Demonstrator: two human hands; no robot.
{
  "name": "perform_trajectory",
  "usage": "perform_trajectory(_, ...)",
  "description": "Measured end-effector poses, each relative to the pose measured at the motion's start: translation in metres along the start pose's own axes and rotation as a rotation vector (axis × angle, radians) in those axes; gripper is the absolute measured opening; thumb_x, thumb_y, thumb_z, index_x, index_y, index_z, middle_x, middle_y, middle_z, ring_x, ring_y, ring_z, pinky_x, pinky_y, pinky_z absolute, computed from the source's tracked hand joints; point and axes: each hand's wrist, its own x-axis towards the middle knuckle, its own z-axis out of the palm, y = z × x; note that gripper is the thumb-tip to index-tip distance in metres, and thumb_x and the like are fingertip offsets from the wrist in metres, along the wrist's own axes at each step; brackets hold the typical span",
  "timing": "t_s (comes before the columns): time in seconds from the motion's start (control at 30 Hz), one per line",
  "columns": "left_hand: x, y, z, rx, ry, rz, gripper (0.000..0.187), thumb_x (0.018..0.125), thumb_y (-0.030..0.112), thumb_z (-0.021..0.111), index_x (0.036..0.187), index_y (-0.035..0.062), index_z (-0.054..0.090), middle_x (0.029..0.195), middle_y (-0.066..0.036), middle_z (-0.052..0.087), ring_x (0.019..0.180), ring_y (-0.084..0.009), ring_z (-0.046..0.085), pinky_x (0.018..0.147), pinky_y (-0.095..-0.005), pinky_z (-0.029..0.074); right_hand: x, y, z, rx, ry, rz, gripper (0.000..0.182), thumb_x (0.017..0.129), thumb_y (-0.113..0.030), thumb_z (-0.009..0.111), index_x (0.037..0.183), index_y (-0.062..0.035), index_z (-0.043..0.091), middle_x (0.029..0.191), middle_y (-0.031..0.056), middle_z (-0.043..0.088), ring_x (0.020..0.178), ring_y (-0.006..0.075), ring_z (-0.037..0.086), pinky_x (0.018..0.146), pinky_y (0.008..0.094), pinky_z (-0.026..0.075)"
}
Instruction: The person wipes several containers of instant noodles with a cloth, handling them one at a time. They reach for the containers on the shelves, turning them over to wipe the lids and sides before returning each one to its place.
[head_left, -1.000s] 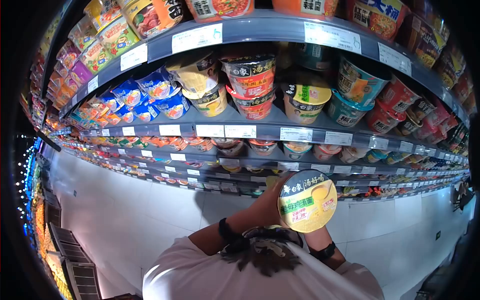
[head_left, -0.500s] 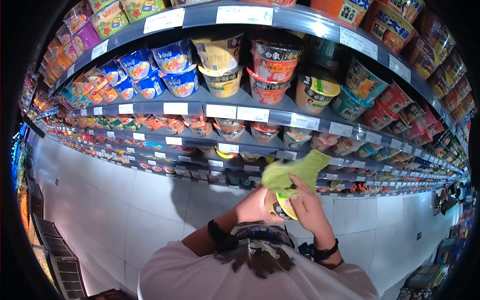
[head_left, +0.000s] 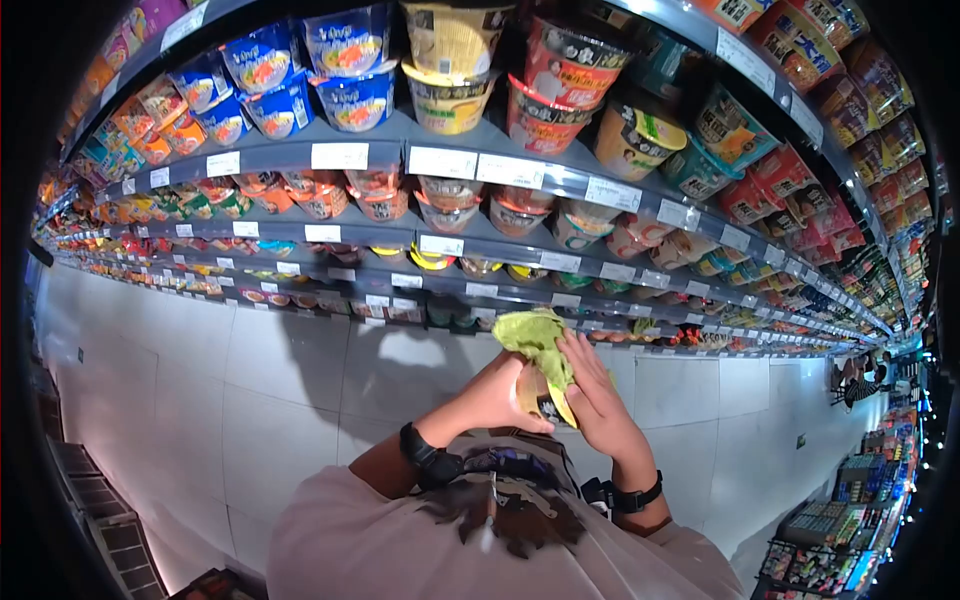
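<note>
The left hand (head_left: 495, 393) curls round the side of a noodle cup (head_left: 534, 388), which tips over in front of the chest, with shelves (head_left: 388, 160) beyond. The right hand (head_left: 598, 405) is flat, fingers nearly straight, against a green cloth (head_left: 535, 338) and the lid (head_left: 566, 410). To wipe well, it seems best to hold snugly, not squash, and rub gently.

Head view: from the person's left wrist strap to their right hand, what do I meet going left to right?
Left wrist strap → left hand → cup → right hand. The green cloth overlaps the cup, so it is left out.
</note>
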Motion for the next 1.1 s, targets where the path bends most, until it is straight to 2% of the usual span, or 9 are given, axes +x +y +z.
perform_trajectory(0.1,-0.008,-0.011,-0.005,0.141,-0.256,-0.19,0.113,0.064,0.039,0.093,0.151,0.0007,0.032,0.153,-0.016,0.039,0.14,-0.031,0.04,0.114,-0.0407,0.034,-0.005,-0.015,0.004,-0.085,-0.075,-0.077,0.052,0.102,-0.016,0.04,0.151,0.0026,0.037,0.157,0.02,0.038,0.149,0.0382,0.029,0.122,0.0455,0.019)
perform_trajectory(0.13,-0.014,-0.026,0.002,0.115,-0.101,-0.13,0.109,0.071,0.043,0.088,0.153,0.0007,0.031,0.155,-0.015,0.037,0.139,-0.03,0.041,0.114,-0.0412,0.035,-0.008,-0.018,0.003,-0.054,-0.124,-0.135,0.052,0.1,-0.014,0.042,0.151,0.0011,0.038,0.155,0.0194,0.041,0.147,0.0371,0.032,0.121,0.0467,0.021)
perform_trajectory(0.17,-0.016,-0.039,-0.001,-0.407,0.133,0.11,0.104,0.07,0.034,0.088,0.151,0.001,0.031,0.143,-0.02,0.044,0.132,-0.0348,0.045,0.11,-0.042,0.037,-0.009,-0.018,0.001,-0.023,-0.172,-0.197,0.053,0.099,-0.012,0.044,0.15,-0.0004,0.039,0.153,0.0189,0.043,0.146,0.0361,0.035,0.12,0.0478,0.024)
perform_trajectory(0.23,-0.012,-0.039,-0.019,0.012,0.154,0.146,0.106,0.067,0.031,0.088,0.151,0.0004,0.031,0.141,-0.021,0.044,0.132,-0.0357,0.045,0.109,-0.0418,0.038,-0.014,-0.004,-0.003,0.031,-0.179,-0.211,0.049,0.099,-0.013,0.043,0.146,0.0007,0.046,0.152,0.0194,0.046,0.145,0.0361,0.038,0.119,0.0464,0.027)
perform_trajectory(0.47,0.001,0.008,0.009,0.169,0.234,0.175,0.082,0.084,0.03,0.072,0.149,-0.0025,0.034,0.14,-0.025,0.045,0.121,-0.0425,0.05,0.108,-0.0459,0.036,0.011,0.054,-0.017,0.513,-0.097,-0.092,0.029,0.098,-0.024,0.055,0.118,-0.0053,0.065,0.157,0.0189,0.039,0.15,0.0378,0.028,0.12,0.0477,0.018)
perform_trajectory(0.77,0.072,0.02,0.052,0.387,0.246,0.191,0.085,0.079,0.025,0.078,0.148,0.0018,0.034,0.133,-0.021,0.047,0.12,-0.0408,0.047,0.105,-0.0449,0.039,-0.01,0.077,-0.074,0.027,0.066,-0.159,0.05,0.098,-0.012,0.05,0.145,0.0032,0.042,0.158,0.0198,0.035,0.149,0.0401,0.027,0.121,0.0487,0.018)
perform_trajectory(0.93,0.096,0.069,0.072,0.301,0.151,0.075,0.118,0.055,0.032,0.098,0.149,0.0058,0.033,0.137,-0.014,0.045,0.131,-0.0332,0.045,0.108,-0.0441,0.04,-0.016,0.138,-0.093,0.962,0.212,0.125,0.051,0.101,-0.012,0.046,0.149,0.0013,0.039,0.154,0.0152,0.042,0.142,0.0297,0.041,0.118,0.0408,0.032)
perform_trajectory(1.0,0.105,0.06,0.087,-0.083,0.098,-0.028,0.121,0.056,0.031,0.097,0.151,0.0068,0.028,0.141,-0.012,0.043,0.134,-0.0297,0.042,0.11,-0.0434,0.038,-0.008,0.13,-0.112,1.377,0.193,0.13,0.05,0.105,-0.033,0.045,0.146,-0.0048,0.044,0.139,0.0135,0.056,0.126,0.028,0.057,0.106,0.0419,0.048)
perform_trajectory(1.1,0.117,0.032,0.12,-0.538,0.038,-0.082,0.126,0.063,0.034,0.094,0.156,0.008,0.013,0.152,-0.009,0.032,0.141,-0.0218,0.031,0.115,-0.0413,0.033,-0.018,0.166,-0.108,1.817,0.043,-0.041,0.054,0.105,-0.038,0.045,0.148,-0.0056,0.041,0.146,0.013,0.05,0.13,0.0279,0.054,0.109,0.0447,0.046)
